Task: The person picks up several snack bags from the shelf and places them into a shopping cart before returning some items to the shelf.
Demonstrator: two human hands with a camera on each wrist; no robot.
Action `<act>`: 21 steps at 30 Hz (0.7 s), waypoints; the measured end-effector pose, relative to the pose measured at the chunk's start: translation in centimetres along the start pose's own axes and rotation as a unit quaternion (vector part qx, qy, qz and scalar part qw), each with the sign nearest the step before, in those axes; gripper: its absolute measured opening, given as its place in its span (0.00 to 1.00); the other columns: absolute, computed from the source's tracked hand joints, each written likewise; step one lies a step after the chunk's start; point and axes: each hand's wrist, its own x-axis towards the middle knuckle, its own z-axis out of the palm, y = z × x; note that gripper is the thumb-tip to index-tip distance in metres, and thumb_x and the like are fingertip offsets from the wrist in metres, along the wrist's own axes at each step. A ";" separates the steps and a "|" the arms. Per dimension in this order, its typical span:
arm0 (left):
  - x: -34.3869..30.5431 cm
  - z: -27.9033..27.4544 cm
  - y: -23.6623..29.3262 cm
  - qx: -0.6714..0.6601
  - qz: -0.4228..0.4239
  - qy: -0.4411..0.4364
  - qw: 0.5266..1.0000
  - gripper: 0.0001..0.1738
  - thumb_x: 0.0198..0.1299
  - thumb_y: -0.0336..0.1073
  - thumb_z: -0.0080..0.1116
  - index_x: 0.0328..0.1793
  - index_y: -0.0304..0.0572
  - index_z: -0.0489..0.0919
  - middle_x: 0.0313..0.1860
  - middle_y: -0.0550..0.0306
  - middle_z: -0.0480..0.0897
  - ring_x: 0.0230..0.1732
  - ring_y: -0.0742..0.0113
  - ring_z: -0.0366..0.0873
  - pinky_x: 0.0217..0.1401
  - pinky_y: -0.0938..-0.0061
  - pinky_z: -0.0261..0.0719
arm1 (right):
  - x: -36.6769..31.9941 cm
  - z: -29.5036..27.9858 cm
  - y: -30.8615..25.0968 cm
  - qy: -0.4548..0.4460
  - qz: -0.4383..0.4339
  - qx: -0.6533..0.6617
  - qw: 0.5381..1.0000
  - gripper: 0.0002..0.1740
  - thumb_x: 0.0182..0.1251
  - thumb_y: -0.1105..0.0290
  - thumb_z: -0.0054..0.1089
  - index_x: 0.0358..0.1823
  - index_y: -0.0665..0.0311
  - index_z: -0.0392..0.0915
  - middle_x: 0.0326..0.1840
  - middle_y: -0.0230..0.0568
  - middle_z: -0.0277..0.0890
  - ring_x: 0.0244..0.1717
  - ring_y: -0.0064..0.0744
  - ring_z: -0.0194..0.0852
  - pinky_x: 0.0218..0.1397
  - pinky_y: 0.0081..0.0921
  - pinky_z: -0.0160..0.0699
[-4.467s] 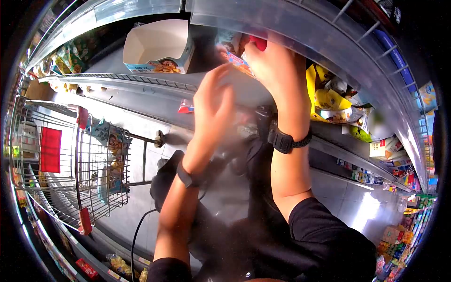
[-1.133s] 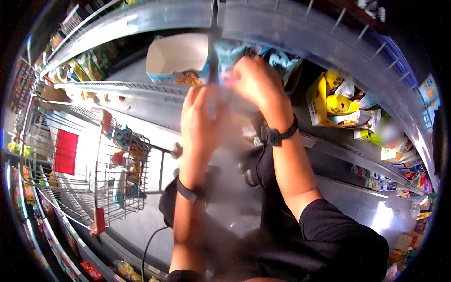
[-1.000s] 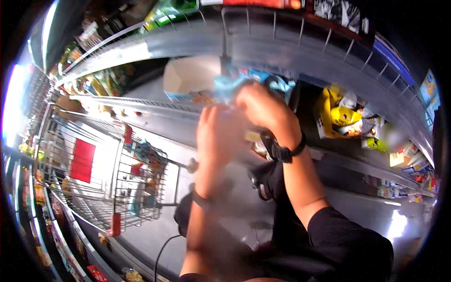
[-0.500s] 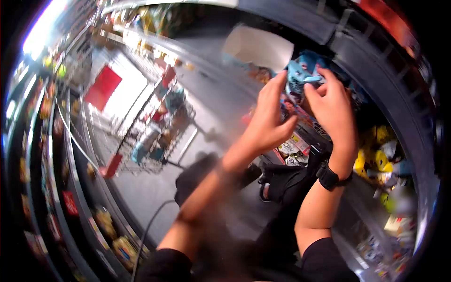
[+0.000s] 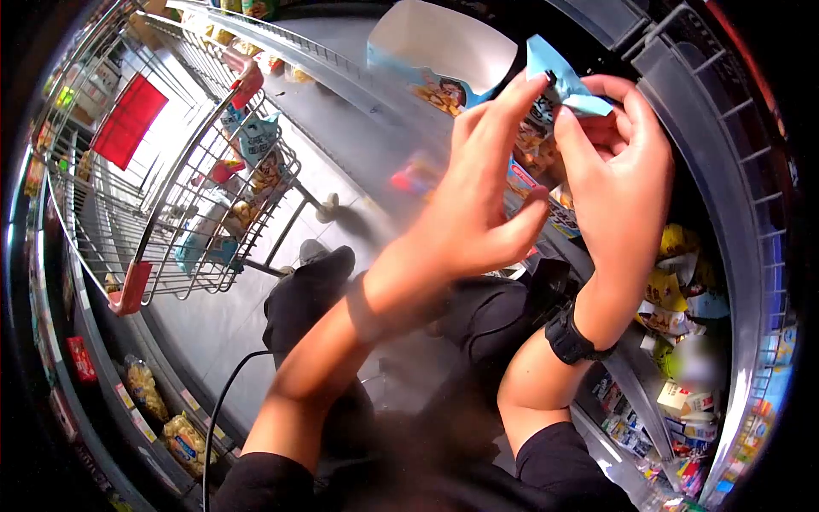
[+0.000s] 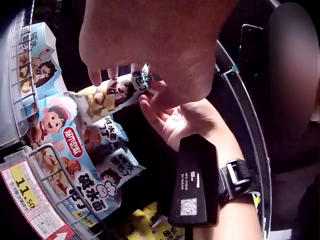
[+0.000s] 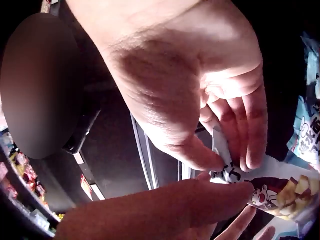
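Observation:
My right hand (image 5: 618, 158) pinches the folded top of a light blue snack bag (image 5: 554, 81) between thumb and fingers. My left hand (image 5: 473, 196) comes in from the other side, its index finger straight and its fingertip right at the bag; its thumb stands apart. In the left wrist view the bag (image 6: 107, 97) shows bread cubes and a cartoon figure, and slants above a blue display box (image 6: 57, 145) with a chef printed on it. More blue bags (image 6: 112, 167) sit in that box. The right wrist view shows a left finger (image 7: 225, 195) lying against the bag.
An open, pale-lined carton (image 5: 444, 47) stands on the shelf to the left. A shopping cart (image 5: 141, 282) with several packets is further left. Yellow packets (image 5: 670, 290) lie at the right, by the shelf's clear guard (image 5: 717, 171). A price tag (image 6: 30, 192) hangs below the box.
My view has turned and the carton now lies nearer the middle. My right hand, earlier reaching under the guard by a red object, now holds a blue bag; the left has moved up to it.

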 end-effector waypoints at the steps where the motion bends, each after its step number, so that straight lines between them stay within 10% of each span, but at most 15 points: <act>1: 0.0 -0.3 0.3 0.007 0.016 0.012 1.000 0.56 0.51 0.23 0.65 0.90 0.39 0.56 0.85 0.44 0.65 0.82 0.48 0.65 0.78 0.55 0.70 | -0.2 -0.2 -0.6 -0.013 -0.002 0.004 1.000 0.15 0.71 0.77 0.68 0.55 0.71 0.78 0.40 0.39 0.87 0.39 0.22 0.85 0.45 0.24 0.84; 11: -0.6 -2.7 2.2 -0.082 -0.053 0.169 0.981 0.44 0.61 0.22 0.53 0.87 0.36 0.60 0.83 0.46 0.66 0.77 0.58 0.68 0.76 0.60 0.71 | -1.2 2.6 -4.1 -0.060 -0.011 0.087 0.994 0.14 0.70 0.81 0.67 0.54 0.67 0.76 0.38 0.29 0.82 0.41 0.14 0.82 0.42 0.18 0.82; 17: 0.2 -6.0 3.4 -0.095 -0.014 0.268 0.959 0.40 0.56 0.21 0.50 0.80 0.28 0.65 0.76 0.43 0.70 0.75 0.53 0.68 0.73 0.58 0.76 | -0.8 8.1 -3.0 0.049 -0.263 0.139 0.954 0.15 0.56 0.77 0.65 0.45 0.66 0.74 0.31 0.59 0.83 0.34 0.68 0.84 0.39 0.55 0.82; 21: 0.5 -7.7 5.7 -0.027 0.025 0.325 0.945 0.33 0.62 0.29 0.46 0.74 0.19 0.65 0.73 0.33 0.70 0.72 0.44 0.71 0.71 0.48 0.78 | -1.3 10.1 -4.8 0.006 -0.255 0.215 0.943 0.17 0.59 0.75 0.65 0.49 0.67 0.73 0.33 0.60 0.82 0.37 0.68 0.84 0.41 0.56 0.83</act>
